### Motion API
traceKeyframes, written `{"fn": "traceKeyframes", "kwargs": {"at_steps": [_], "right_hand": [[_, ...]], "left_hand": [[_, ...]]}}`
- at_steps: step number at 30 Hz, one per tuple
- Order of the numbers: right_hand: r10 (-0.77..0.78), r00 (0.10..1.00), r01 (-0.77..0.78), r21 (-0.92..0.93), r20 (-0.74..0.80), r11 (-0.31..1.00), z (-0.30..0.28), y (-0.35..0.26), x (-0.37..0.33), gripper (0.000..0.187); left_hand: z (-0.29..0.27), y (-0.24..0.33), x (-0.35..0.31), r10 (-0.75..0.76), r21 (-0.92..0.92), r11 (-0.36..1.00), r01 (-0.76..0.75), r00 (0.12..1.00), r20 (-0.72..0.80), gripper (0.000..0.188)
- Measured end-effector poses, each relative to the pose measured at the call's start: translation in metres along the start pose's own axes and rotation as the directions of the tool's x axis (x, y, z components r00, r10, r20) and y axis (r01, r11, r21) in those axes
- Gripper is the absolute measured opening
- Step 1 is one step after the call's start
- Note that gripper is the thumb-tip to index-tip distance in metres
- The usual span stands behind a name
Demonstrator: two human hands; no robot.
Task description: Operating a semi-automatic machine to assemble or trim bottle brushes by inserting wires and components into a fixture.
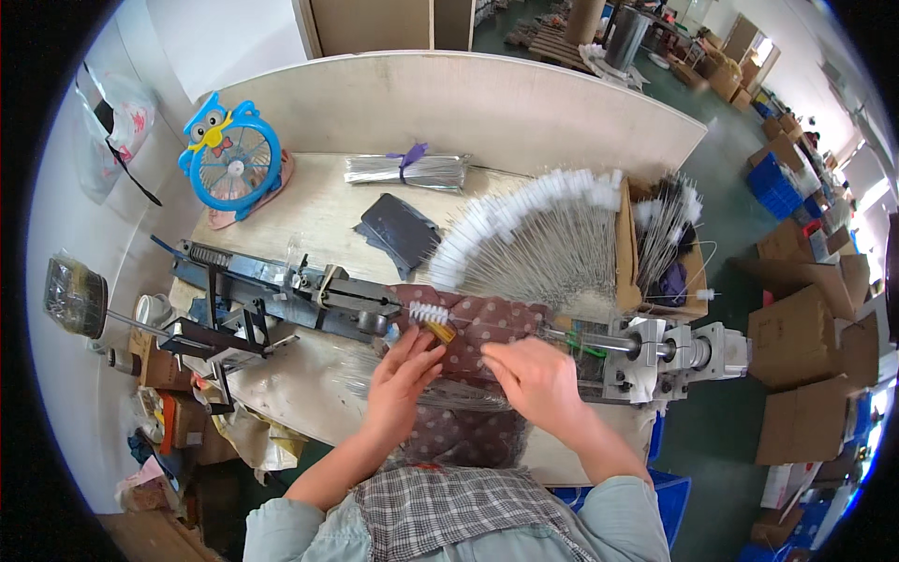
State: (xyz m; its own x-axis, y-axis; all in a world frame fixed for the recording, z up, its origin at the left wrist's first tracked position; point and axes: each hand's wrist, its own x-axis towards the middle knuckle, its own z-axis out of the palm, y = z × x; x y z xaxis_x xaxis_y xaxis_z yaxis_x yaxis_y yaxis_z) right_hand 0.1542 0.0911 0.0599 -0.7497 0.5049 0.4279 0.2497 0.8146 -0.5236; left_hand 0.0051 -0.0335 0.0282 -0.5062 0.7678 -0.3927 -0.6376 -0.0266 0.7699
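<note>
A small white-bristled brush (428, 312) lies crosswise at the right end of the long metal fixture (348, 292), over a brown polka-dot cloth (482, 328). My left hand (401, 379) has its bent fingers up against the brush. A yellow-brown piece (439, 331) shows at those fingertips; whether it is a finger wrap or a separate part, I cannot tell. To the right, my right hand (538, 377) is closed in a fist over the cloth, thumb against the forefinger. Whatever it grips is hidden. Just beyond that fist is a metal shaft (599, 343) running into a clamp block (646, 356).
Many finished-looking white-tipped wire brushes (552, 220) fan out behind my hands. Beside them stands a cardboard box (626, 253) of brushes. Farther back are a dark packet (400, 229), a tied wire bundle (408, 172) and a blue fan (236, 167). A weighted lever (136, 323) juts out left.
</note>
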Motion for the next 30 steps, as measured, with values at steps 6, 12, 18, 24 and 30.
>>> {"fn": "traceKeyframes", "kwargs": {"at_steps": [6,12,18,24,30], "right_hand": [[0.235,0.895,-0.199,-0.133,0.379,0.971,0.047,0.035,-0.073,0.017],[0.174,0.937,-0.136,-0.143,0.302,0.980,0.029,0.030,-0.058,0.013],[0.277,0.890,-0.200,-0.235,0.363,0.951,0.012,0.028,-0.057,0.012],[0.342,0.870,-0.264,-0.251,0.354,0.931,0.011,0.036,-0.065,0.013],[0.289,0.874,-0.208,-0.236,0.391,0.949,0.012,0.044,-0.071,0.010]], "left_hand": [[-0.108,0.006,-0.009,0.124,0.068,0.992,-0.107,0.930,-0.347,0.043],[-0.332,0.039,-0.029,0.158,-0.280,0.821,-0.498,0.669,-0.727,0.029],[-0.368,0.093,-0.043,0.235,0.067,0.880,-0.470,0.310,-0.921,0.039],[-0.318,0.017,-0.025,0.298,0.010,0.889,-0.458,0.561,-0.772,0.026],[-0.112,-0.027,-0.003,-0.121,-0.394,0.918,0.045,0.978,-0.170,0.034]]}}
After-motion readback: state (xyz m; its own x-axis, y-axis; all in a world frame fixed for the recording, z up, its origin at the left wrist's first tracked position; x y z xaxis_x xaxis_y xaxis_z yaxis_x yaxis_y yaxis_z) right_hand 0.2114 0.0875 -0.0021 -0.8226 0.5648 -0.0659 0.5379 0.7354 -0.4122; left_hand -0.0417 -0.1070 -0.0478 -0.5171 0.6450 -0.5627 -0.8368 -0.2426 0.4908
